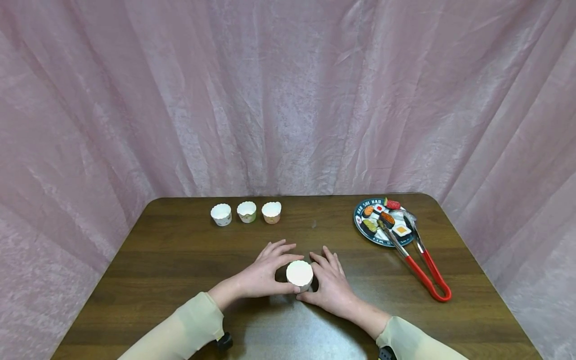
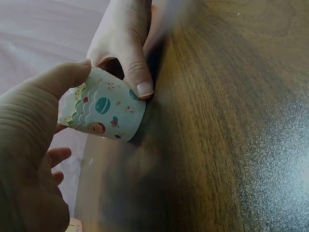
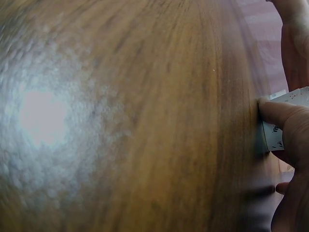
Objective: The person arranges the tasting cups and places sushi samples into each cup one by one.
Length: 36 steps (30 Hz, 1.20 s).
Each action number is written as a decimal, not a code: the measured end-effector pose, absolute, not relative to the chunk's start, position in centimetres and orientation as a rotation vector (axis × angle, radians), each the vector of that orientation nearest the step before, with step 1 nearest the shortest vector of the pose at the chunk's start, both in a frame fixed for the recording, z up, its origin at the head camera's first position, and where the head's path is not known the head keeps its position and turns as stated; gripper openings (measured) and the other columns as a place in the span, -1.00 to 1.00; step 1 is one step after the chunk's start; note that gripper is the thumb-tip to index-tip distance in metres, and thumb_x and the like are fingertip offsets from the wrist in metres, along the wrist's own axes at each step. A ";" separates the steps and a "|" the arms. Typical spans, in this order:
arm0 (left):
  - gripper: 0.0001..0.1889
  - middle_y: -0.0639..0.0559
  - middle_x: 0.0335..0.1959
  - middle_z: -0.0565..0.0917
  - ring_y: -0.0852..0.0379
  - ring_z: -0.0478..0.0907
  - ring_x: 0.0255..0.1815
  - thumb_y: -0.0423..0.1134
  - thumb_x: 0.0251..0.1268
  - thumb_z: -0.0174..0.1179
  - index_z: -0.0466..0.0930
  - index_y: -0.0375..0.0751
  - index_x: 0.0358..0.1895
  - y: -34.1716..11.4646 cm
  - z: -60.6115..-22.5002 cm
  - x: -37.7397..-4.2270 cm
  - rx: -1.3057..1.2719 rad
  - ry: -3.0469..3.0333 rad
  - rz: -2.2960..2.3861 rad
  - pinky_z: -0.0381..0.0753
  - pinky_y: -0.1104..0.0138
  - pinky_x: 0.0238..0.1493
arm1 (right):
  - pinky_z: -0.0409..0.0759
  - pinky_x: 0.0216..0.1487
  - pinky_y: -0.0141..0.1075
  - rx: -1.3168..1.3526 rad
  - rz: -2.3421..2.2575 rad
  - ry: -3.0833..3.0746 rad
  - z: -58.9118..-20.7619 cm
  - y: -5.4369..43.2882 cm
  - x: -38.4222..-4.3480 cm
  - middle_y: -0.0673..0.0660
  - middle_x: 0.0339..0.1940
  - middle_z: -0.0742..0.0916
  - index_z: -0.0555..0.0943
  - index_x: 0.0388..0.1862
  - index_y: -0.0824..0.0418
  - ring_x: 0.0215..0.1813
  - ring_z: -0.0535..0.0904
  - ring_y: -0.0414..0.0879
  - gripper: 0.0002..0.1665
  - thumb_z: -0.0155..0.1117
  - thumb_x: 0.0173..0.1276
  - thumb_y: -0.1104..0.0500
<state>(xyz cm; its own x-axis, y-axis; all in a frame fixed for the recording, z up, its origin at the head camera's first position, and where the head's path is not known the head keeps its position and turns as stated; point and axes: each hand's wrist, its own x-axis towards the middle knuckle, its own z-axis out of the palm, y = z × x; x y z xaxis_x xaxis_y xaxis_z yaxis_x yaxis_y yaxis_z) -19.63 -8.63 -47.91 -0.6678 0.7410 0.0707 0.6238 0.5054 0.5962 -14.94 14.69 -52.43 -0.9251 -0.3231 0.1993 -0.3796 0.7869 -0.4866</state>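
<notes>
A stack of nested paper cupcake cups [image 1: 299, 273] stands upright on the table near its front middle. Several scalloped rims show in the left wrist view, and the outer cup [image 2: 108, 107] is pale with small printed pictures. My left hand [image 1: 265, 276] holds the stack at its upper part, thumb on the near side and index finger on the far side. From the other side my right hand [image 1: 334, 289] grips it lower down, its thumb [image 2: 137, 79] against the wall near the base. The right fingertips behind the cups are partly hidden.
Three single paper cups, one whitish [image 1: 221, 215], one green [image 1: 247, 212] and one orange-toned [image 1: 272, 213], stand in a row at the back. At the back right, red-handled tongs [image 1: 427, 275] lean on a round plate [image 1: 360, 227] bearing several sushi-like pieces. A pink curtain hangs behind.
</notes>
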 end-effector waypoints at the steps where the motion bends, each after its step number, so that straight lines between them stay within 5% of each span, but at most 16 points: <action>1: -0.21 -0.12 0.60 0.22 -0.19 -0.15 0.66 0.29 0.24 0.35 0.45 0.01 0.47 -8.6 -47.9 -19.6 1.168 2.551 0.892 -0.22 -0.30 0.51 | -0.11 0.54 0.30 0.566 0.817 -2.868 -52.4 14.7 -15.0 0.25 0.43 0.52 0.67 -0.07 0.08 0.61 0.03 0.33 -0.36 0.67 -0.03 -0.22; 27: -0.33 -0.06 0.57 0.28 -0.03 -0.12 0.66 0.18 0.28 0.36 0.53 0.04 0.41 -8.4 -48.1 -19.5 1.171 2.598 0.928 -0.23 -0.20 0.54 | -0.13 0.55 0.27 0.545 0.856 -2.884 -52.4 14.7 -15.0 0.25 0.45 0.51 0.67 0.09 0.10 0.63 0.00 0.29 -0.24 0.67 -0.03 -0.23; 36: -0.35 0.11 0.57 0.26 0.01 -0.11 0.65 0.21 0.29 0.34 0.54 0.08 0.40 -8.3 -47.8 -19.5 1.160 2.616 0.942 -0.19 -0.22 0.54 | -0.12 0.55 0.27 0.543 0.868 -2.879 -52.4 14.7 -14.9 0.24 0.44 0.52 0.66 0.16 0.07 0.63 0.00 0.30 -0.21 0.67 -0.04 -0.20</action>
<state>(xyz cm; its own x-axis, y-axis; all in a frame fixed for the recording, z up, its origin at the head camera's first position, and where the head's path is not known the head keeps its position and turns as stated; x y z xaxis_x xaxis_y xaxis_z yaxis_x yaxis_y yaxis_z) -19.53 -8.35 -47.83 -0.6964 0.7061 0.1284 0.6259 0.5099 0.5902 -14.88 14.68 -52.37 -0.9332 -0.3099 0.1821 -0.3589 0.7758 -0.5189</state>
